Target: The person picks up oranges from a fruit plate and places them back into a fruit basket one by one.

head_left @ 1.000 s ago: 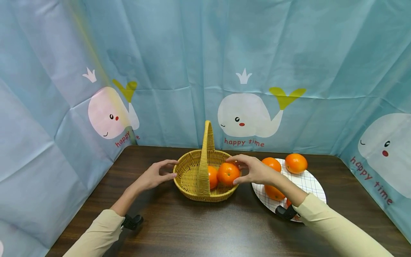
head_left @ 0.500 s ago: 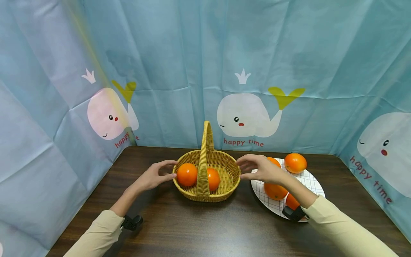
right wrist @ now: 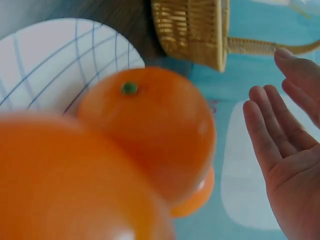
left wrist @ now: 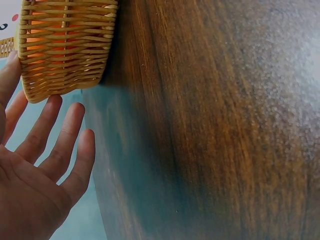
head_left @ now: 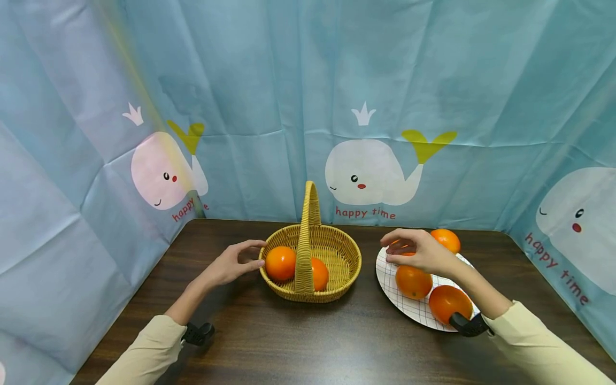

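My left hand (head_left: 233, 263) has its thumb and fingertips at the left rim of a yellow wicker basket (head_left: 334, 293) with a tall handle; in the left wrist view the fingers (left wrist: 65, 142) are spread beside the basket weave. Inside the basket lie two oranges, one at the left (head_left: 280, 263) and one partly hidden behind the handle (head_left: 320, 275). My right hand (head_left: 417, 249) hovers over the back of a white plate (head_left: 395, 291), holding nothing, fingers loosely bent. Several oranges lie there, including a middle orange (head_left: 414, 282) and a front orange (head_left: 449, 303); another is mostly hidden by the hand.
The dark wooden table (head_left: 308, 342) carries basket and plate side by side. One more orange (head_left: 446, 240) sits at the plate's far edge. Behind the table hangs a light blue curtain (head_left: 269, 107) printed with whales.
My right hand has let go of an orange in the basket and moved right, over the plate. One orange in the basket now lies at its left end. The left hand has stayed put.
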### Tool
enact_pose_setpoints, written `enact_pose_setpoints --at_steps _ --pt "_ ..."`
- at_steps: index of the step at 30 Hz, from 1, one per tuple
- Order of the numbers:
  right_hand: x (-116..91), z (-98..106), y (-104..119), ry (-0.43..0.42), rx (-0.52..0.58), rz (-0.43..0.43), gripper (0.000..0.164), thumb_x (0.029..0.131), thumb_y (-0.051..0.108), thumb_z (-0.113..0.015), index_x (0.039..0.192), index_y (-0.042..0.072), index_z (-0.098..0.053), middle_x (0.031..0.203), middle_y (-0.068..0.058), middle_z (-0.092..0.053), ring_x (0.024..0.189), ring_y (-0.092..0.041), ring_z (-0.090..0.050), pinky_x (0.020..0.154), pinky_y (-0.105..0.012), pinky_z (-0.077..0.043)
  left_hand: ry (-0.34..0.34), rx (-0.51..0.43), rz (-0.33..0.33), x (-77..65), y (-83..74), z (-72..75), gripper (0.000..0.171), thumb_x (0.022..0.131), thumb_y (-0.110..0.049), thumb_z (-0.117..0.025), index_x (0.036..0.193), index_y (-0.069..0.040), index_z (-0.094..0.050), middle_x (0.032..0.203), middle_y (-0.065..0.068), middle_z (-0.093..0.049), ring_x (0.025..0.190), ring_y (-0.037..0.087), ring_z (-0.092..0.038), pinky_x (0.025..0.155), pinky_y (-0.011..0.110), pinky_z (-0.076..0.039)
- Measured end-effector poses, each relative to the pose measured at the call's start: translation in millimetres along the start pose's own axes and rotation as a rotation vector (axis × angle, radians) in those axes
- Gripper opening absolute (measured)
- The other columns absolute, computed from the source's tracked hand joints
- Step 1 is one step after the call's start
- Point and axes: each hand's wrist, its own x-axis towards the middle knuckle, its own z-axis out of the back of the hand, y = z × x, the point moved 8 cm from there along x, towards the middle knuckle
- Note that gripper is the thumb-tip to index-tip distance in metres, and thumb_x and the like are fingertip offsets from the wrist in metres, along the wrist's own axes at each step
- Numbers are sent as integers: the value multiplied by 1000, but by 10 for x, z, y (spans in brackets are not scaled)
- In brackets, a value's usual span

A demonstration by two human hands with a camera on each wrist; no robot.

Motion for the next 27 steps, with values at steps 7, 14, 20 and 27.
enact_pose_setpoints --at_steps 7,14,20,27 --pt "-195 202 -43 -18 -15 -9 31 90 4 -78 119 1 -67 114 -18 -67 101 -39 -68 83 -33 -56 -4 19 1 -3 1 1 50 98 -23 -72 142 -2 -56 136 17 -59 122 45 -55 96 62 -45" --pt "-361 352 -75 -46 -50 -5 32 90 2 -77 120 -5 -66 112 -22 -67 98 -40 -68 81 -32 -57 2 17 -3 2 -5 -3 50 99 -22 -71 142 -2 -55 136 18 -59 122 46 -54 96 62 -45" --pt "-510 442 -144 -88 -112 -35 33 89 3 -79 120 -1 -67 113 -20 -66 98 -29 -70 80 -28 -56 2 10 -5 4 -6 -3 50 99 -22 -71 142 -2 -55 137 18 -58 123 47 -54 96 62 -44" --pt "-642 501 -174 -99 -122 -44 30 90 -1 -76 119 -2 -66 111 -17 -64 96 -22 -70 79 -28 -56 5 2 -4 2 -5 -2 50 99 -21 -70 142 -2 -55 138 18 -57 123 47 -54 97 62 -44"
